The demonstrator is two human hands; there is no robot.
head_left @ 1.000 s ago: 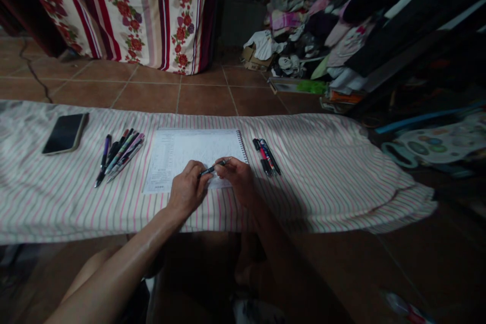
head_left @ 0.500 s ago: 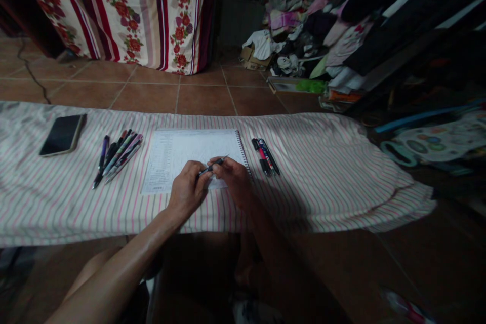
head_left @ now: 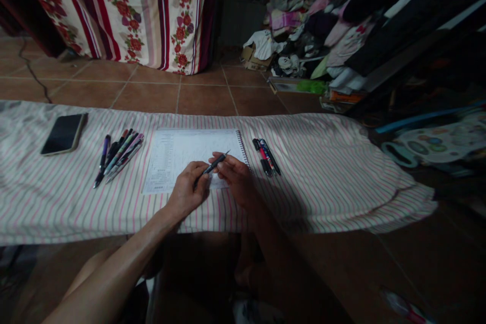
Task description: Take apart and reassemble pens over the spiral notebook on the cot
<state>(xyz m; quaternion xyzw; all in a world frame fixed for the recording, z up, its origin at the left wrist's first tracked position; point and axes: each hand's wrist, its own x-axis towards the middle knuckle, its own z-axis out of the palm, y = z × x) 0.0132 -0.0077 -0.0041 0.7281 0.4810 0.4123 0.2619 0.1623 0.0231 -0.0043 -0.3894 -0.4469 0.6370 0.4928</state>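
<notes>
A dark pen (head_left: 215,163) slants up to the right above the notebook, its thin pointed end showing. My left hand (head_left: 189,182) is closed on its rear part, with thumb and fingers round the barrel. My right hand (head_left: 236,174) curls its fingers about the front part, and more of the barrel shows between them. Beneath both hands lies a spiral notebook (head_left: 197,144) with a printed page, its coil (head_left: 241,146) on the right side. Several pens (head_left: 120,154) lie in a bunch left of the notebook. To its right are a few more dark and red pens (head_left: 266,157).
A striped cloth (head_left: 326,172) covers the low surface. At its left lies a phone (head_left: 64,134). Beyond are a tiled floor (head_left: 152,92), a floral curtain (head_left: 144,15) and a heap of clothes (head_left: 304,30). A patterned plastic item (head_left: 433,142) stands at the right.
The right fingers have loosened and shifted on the pen's front part, uncovering more of the barrel. The pen is tilted slightly more steeply; my left hand has hardly moved.
</notes>
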